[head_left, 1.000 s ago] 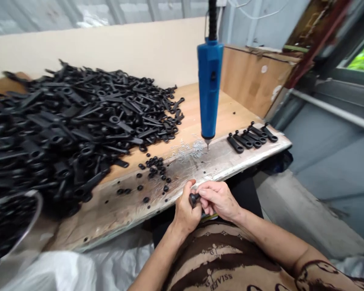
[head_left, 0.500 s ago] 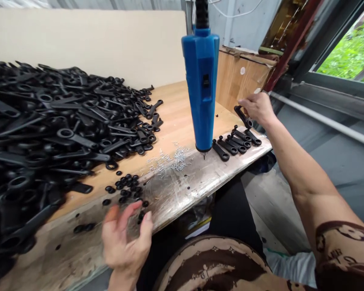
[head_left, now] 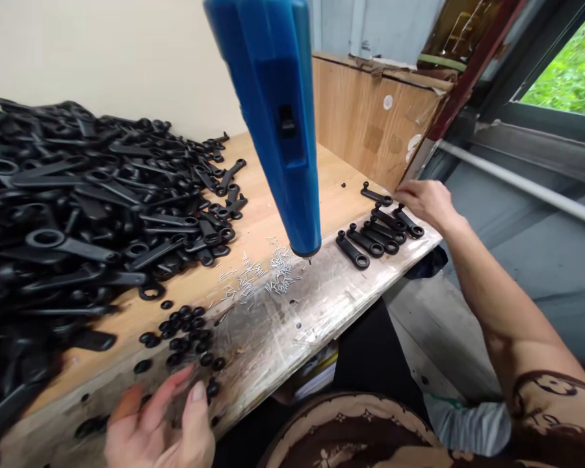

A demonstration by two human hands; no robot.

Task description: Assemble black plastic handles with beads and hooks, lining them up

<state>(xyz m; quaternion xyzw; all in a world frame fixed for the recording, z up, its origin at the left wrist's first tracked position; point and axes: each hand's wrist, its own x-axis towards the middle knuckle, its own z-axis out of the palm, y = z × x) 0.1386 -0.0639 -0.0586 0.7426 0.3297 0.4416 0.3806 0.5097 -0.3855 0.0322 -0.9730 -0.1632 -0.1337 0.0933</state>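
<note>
My left hand point(head_left: 160, 422) is open at the lower left, its fingers spread close to a cluster of small black round caps point(head_left: 185, 325), with nothing seen between them. At the right, my right hand point(head_left: 426, 201) is low over the bench with bent fingers. A black crank-shaped lever point(head_left: 376, 194) with a small knob lies just left of its fingertips; whether they touch it is unclear. In front lie several similar levers point(head_left: 353, 250) side by side, ring ends towards me. A blue electric screwdriver point(head_left: 283, 130) hangs upright, slightly tilted, between my hands.
A big heap of black levers point(head_left: 78, 195) covers the left of the bench. Small silver pins point(head_left: 277, 270) lie scattered below the screwdriver's tip. A wooden panel point(head_left: 365, 123) stands at the back right, and a white pipe point(head_left: 517, 185) runs along the right wall.
My right hand has lowered, and the lever that was in it now lies on the bench. My left hand shows lower and further left. The view has shifted, with the screwdriver larger and tilted.
</note>
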